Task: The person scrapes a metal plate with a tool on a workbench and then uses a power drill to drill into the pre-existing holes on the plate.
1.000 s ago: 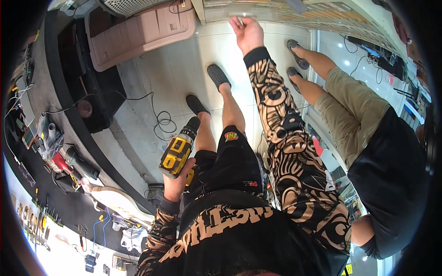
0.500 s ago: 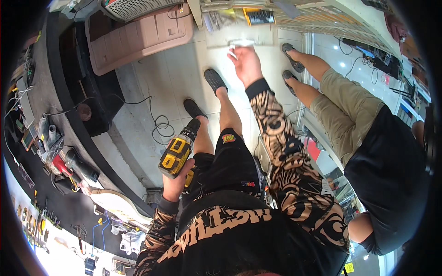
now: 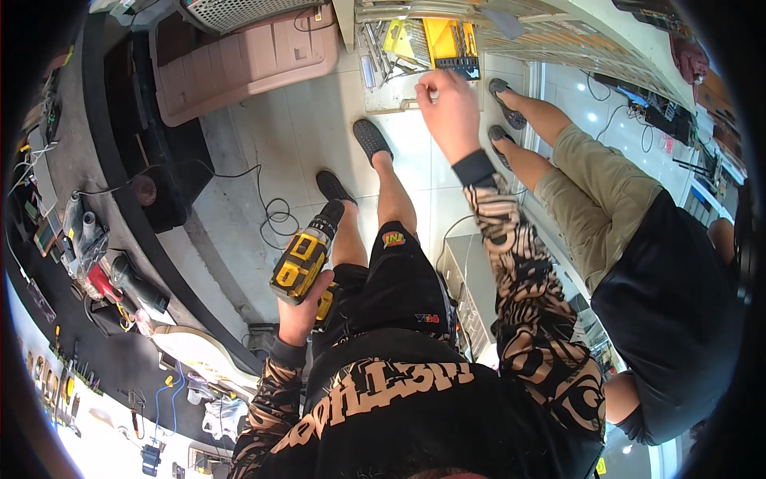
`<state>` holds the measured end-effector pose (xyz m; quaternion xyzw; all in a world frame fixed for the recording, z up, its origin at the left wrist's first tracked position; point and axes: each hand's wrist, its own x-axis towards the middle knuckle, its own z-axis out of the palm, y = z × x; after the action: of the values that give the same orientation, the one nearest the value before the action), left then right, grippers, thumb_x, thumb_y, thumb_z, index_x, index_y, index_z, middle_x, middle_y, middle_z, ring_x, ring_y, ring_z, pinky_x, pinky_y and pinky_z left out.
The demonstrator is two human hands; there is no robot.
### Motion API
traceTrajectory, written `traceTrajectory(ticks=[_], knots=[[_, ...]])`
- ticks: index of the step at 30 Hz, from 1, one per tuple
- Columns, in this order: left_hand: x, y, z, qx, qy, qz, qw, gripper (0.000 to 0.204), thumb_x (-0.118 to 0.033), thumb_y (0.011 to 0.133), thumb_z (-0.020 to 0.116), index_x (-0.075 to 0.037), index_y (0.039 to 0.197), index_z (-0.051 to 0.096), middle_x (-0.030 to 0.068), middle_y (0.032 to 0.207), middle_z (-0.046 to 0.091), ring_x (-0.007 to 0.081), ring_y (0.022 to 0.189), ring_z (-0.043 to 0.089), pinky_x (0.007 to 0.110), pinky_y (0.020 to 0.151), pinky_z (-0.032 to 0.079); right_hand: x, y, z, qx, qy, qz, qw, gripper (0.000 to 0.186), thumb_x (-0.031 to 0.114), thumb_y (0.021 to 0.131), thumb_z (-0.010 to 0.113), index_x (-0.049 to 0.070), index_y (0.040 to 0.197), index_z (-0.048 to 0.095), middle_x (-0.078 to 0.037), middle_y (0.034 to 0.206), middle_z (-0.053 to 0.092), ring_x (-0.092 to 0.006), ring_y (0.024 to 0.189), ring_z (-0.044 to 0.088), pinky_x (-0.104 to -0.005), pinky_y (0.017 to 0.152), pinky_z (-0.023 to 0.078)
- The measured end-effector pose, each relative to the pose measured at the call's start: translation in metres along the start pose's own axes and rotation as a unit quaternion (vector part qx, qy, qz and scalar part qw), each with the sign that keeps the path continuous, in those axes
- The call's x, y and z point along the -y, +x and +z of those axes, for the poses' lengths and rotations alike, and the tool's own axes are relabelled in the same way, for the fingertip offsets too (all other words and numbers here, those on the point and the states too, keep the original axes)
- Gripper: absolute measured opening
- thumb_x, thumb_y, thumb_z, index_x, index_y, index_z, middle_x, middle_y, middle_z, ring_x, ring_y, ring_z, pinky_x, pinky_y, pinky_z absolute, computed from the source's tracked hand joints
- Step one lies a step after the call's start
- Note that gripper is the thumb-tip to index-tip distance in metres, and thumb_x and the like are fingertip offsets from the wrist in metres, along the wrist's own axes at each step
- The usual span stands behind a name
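My left hand [image 3: 297, 313] is closed on a yellow-and-black cordless drill [image 3: 302, 259], chuck pointing up the picture. My right hand [image 3: 448, 116] has curled fingers over the front of a pulled-out drawer [image 3: 377, 99]; what they hold, if anything, is hidden. In the drawer lie several metal bits and tools [image 3: 375, 52], a small yellow-green pack [image 3: 394, 36] and a yellow-and-black bit case [image 3: 443, 40], partly behind my fingers.
A co-worker [image 3: 662, 311] in dark top and khaki shorts is at my right. A counter crowded with tools [image 3: 100, 263] curves along my left. A pink plastic bin [image 3: 239, 80] is at the top left, and a looped cable [image 3: 279, 211] lies on the floor.
The drawer has come out toward me, showing its contents. My right hand has moved down the picture, then slightly rightward. The drill has stayed in my left hand, shifting slightly.
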<state>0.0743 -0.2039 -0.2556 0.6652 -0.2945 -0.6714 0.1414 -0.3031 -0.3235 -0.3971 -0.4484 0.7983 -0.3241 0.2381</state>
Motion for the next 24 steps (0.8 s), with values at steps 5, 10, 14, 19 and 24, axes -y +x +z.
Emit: traceTrajectory(ticks=[5, 10, 14, 19, 24], knots=[[0.005, -0.002, 0.002, -0.005, 0.003, -0.006, 1.0, 0.039, -0.002, 0.093, 0.081, -0.004, 0.131, 0.069, 0.003, 0.12, 0.075, 0.0114, 0.101, 0.069, 0.029, 0.089, 0.057, -0.006, 0.045, -0.008, 0.006, -0.252, -0.286, 0.924, 0.013, 0.015, 0.087, 0.079, 0.014, 0.099, 0.075, -0.005, 0.094, 0.066, -0.0287, 0.093, 0.064, -0.0453, 0.087, 0.045], [0.007, -0.004, 0.007, -0.015, -0.001, 0.0, 1.0, 0.039, -0.002, 0.093, 0.081, -0.005, 0.13, 0.07, 0.0033, 0.12, 0.076, 0.0127, 0.106, 0.07, 0.03, 0.092, 0.057, 0.01, 0.043, 0.015, 0.049, -0.222, -0.145, 0.963, 0.028, 0.036, 0.093, 0.078, 0.012, 0.079, 0.077, -0.009, 0.079, 0.076, -0.0335, 0.075, 0.072, -0.0473, 0.076, 0.053], [0.01, -0.002, 0.004, 0.0, 0.013, 0.009, 1.0, 0.039, -0.002, 0.092, 0.082, -0.005, 0.129, 0.071, 0.004, 0.12, 0.076, 0.0133, 0.108, 0.071, 0.031, 0.094, 0.058, 0.031, 0.041, 0.035, 0.088, -0.256, 0.002, 0.963, 0.037, 0.043, 0.096, 0.075, 0.009, 0.082, 0.08, -0.016, 0.081, 0.078, -0.0372, 0.079, 0.078, -0.0499, 0.073, 0.061], [-0.005, -0.008, 0.01, 0.019, -0.004, -0.013, 1.0, 0.038, -0.002, 0.092, 0.082, -0.005, 0.128, 0.071, 0.004, 0.12, 0.076, 0.0134, 0.108, 0.071, 0.031, 0.094, 0.058, 0.018, 0.037, 0.064, 0.05, -0.224, 0.014, 0.973, 0.036, 0.044, 0.096, 0.072, 0.01, 0.089, 0.081, -0.018, 0.084, 0.078, -0.0388, 0.079, 0.076, -0.0506, 0.072, 0.061], [-0.013, -0.017, 0.015, 0.03, -0.028, 0.031, 0.999, 0.037, -0.001, 0.093, 0.081, -0.004, 0.129, 0.071, 0.0035, 0.12, 0.076, 0.0132, 0.108, 0.071, 0.031, 0.094, 0.058, 0.026, 0.039, 0.062, 0.032, -0.21, 0.049, 0.976, 0.022, 0.029, 0.088, 0.071, 0.007, 0.091, 0.077, -0.018, 0.084, 0.078, -0.041, 0.081, 0.078, -0.0518, 0.074, 0.062]])
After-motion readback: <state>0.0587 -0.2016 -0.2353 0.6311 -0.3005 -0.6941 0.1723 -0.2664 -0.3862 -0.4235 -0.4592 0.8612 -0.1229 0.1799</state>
